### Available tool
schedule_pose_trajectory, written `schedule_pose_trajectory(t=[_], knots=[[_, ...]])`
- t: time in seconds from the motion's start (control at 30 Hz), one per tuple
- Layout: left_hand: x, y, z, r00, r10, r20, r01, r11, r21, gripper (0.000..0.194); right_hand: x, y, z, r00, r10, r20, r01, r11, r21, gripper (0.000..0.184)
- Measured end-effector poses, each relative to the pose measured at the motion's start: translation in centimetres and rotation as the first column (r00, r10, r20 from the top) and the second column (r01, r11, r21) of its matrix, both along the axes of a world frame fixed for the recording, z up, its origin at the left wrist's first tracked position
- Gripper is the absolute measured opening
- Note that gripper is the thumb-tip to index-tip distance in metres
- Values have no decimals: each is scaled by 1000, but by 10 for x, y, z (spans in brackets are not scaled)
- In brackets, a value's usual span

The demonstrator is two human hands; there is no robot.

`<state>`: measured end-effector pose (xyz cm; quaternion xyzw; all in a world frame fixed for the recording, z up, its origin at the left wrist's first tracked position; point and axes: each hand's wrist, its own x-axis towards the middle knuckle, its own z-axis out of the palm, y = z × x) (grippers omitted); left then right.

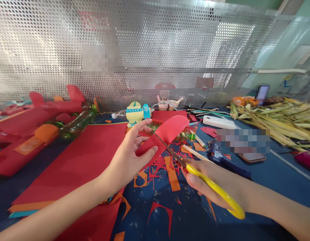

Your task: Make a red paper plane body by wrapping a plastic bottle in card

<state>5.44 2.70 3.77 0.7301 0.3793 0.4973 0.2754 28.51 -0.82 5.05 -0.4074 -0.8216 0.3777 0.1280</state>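
My left hand (132, 152) is closed on a piece of red paper (173, 130), thumb toward me and fingers behind it. The paper's far end is cut to a rounded shape. In my right hand (207, 177) is a pair of scissors (215, 189) with yellow handles. Their dark blades lie across the red paper and point toward my left fingers. Below my hands, red and orange paper scraps (172, 174) are scattered on the dark blue table (195, 224). A green bottle (183, 135) is partly hidden behind the red paper.
Left are a stack of red sheets (82, 157) and red-wrapped green bottles (81, 122). Beyond my hands stand a yellow paper cutout (134, 113) and small cups (163, 105). Rightward lie a glue gun (225, 160), a white device (220, 122), a phone (252, 157) and dry husks (275, 120). Perforated metal (155, 50) rises behind.
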Motion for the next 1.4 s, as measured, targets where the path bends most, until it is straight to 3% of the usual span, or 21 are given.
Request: schedule_pose_trajectory(t=[0.2, 0.67, 1.4], knots=[[0, -3, 1, 1000, -4, 30, 5, 999, -39, 51, 0, -2, -2, 998, -34, -53, 31, 998, -52, 63], [-1, -3, 4, 998, -26, 52, 29, 998, -49, 53, 0, 5, -8, 999, -39, -27, 40, 999, 31, 68], [-2, 3, 2, 997, -34, 73, 40, 996, -75, 52, -2, 10, -19, 997, -74, -21, 76, 990, 115, 62]])
